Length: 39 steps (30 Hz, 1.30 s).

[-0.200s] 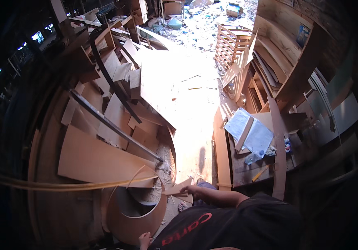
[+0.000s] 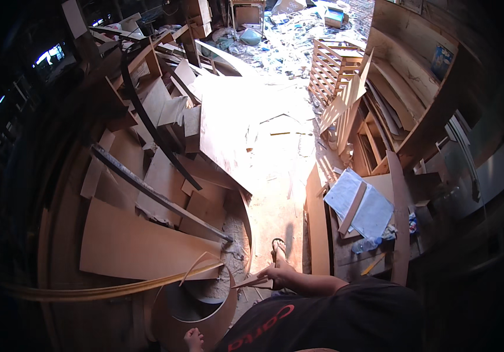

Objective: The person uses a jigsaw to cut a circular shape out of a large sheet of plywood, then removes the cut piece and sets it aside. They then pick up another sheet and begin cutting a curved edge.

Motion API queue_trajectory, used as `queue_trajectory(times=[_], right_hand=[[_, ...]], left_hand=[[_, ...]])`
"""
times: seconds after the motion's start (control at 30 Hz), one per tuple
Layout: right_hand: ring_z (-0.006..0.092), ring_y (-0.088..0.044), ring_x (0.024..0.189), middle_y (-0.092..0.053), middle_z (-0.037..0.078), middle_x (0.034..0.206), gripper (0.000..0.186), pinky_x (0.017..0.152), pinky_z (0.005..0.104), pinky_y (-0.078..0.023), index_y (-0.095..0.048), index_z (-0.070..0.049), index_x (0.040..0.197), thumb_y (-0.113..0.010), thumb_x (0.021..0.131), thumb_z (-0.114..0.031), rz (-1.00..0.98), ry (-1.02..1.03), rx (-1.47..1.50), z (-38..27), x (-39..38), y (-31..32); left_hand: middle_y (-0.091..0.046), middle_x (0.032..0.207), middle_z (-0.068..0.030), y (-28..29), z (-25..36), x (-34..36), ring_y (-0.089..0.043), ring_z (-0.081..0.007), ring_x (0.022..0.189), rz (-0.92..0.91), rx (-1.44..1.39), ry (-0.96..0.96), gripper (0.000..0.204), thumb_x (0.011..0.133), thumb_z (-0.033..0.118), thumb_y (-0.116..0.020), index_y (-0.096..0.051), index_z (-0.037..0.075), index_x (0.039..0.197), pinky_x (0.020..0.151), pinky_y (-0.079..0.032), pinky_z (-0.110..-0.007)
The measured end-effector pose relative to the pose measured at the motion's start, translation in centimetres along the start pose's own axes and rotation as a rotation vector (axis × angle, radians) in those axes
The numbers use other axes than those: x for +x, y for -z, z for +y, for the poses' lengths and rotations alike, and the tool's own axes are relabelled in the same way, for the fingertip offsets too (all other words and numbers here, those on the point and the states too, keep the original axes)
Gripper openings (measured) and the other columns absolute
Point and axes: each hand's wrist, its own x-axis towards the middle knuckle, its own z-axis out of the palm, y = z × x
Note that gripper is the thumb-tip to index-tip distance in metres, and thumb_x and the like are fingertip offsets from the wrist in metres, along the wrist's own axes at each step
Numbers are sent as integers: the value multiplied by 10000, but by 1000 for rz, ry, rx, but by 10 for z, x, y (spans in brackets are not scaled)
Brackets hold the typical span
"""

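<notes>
My right hand [image 2: 273,273] grips thin, pale wooden pieces [image 2: 253,281], held out low in front of my dark shirt. My left hand [image 2: 194,338], at the lower edge, is curled closed with nothing visible in it, beside a curved plywood tube [image 2: 222,314]. Long, thin yellowish strips [image 2: 82,291] cross over that tube toward the left. My sandalled foot [image 2: 279,251] shows just beyond my right hand, on a bright floor path [image 2: 272,211].
Stacked boards [image 2: 146,234] and leaning metal bar [image 2: 158,203] crowd the left. At right stand a slatted wooden frame [image 2: 331,67], an open cabinet [image 2: 410,88] and a worktable with white sheet [image 2: 372,208] and plastic bottle [image 2: 364,246]. Scattered rubbish [image 2: 287,32] lies at the far end.
My foot has come forward into clearer view beyond my right hand, which still grips the wood. The surroundings sit lower and slightly right in the picture.
</notes>
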Motion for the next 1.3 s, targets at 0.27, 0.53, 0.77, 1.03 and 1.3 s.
queue_trajectory(times=[0.27,0.53,0.77,1.03,1.3], right_hand=[[281,-532,1181,-500,70,1309,475,890,506,-472,-524,-182,1268,-633,899,-459,-66,1369,317,-665,-248,8],[158,-716,799,-742,96,917,330,705,275,-526,-642,-87,1179,-702,880,-215,742,2347,-485,-756,-434,-87],[242,-707,760,-724,137,821,347,743,359,-537,-705,-48,1036,-726,786,-287,535,815,-1077,-443,-81,30],[354,-670,985,-672,165,1153,472,869,473,-516,-664,-100,1191,-669,785,-341,236,350,-2096,-132,55,102],[220,-702,675,-734,99,908,364,699,357,-558,-744,-190,1069,-721,779,-410,254,30,-1863,-99,35,61]], left_hand=[[-535,735,-7,-182,139,-27,-543,-187,607,-213,-95,-11,173,974,274,-508,-594,148,894,433,-404,-317],[-550,795,-21,-245,183,-37,-550,-189,648,-222,31,34,158,964,273,-534,-602,132,941,466,-418,-315],[-564,849,-33,-237,155,-19,-555,-192,683,-248,35,-20,165,956,272,-556,-609,118,981,495,-430,-314],[-580,909,-48,-205,58,-25,-562,-194,724,-196,-96,-59,190,946,271,-582,-617,102,1028,528,-445,-312],[-596,970,-62,-149,-157,-129,-568,-197,764,266,-436,95,230,936,270,-608,-625,87,1074,561,-459,-310]])
